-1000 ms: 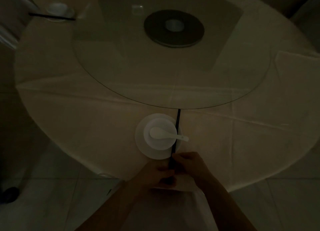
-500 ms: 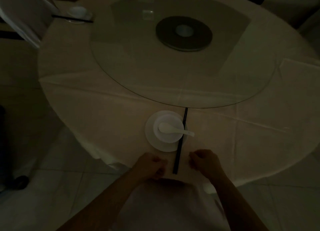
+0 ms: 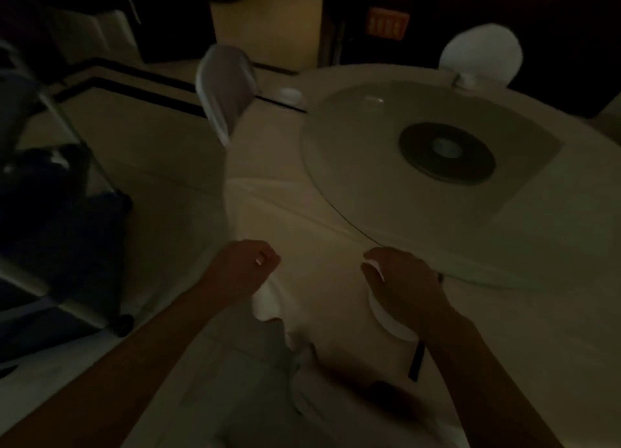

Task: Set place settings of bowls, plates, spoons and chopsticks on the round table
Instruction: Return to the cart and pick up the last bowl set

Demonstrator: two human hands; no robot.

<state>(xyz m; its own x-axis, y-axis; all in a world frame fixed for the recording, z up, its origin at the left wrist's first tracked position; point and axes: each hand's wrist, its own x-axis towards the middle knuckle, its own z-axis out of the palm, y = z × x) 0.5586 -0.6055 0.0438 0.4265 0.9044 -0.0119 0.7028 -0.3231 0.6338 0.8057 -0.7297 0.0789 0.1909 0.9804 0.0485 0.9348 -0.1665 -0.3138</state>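
Though over the plate (image 3: 391,326), right hand (image 3: 405,288) near table (image 3: 336,296) edge

In dim light, the left hand (image 3: 244,269) hangs loosely curled and empty over the edge of the round, cream-clothed table (image 3: 504,313). The right hand (image 3: 405,288), also loosely curled, hides most of a round white plate (image 3: 391,323). Thin black chopsticks (image 3: 416,362) show just beside its wrist.
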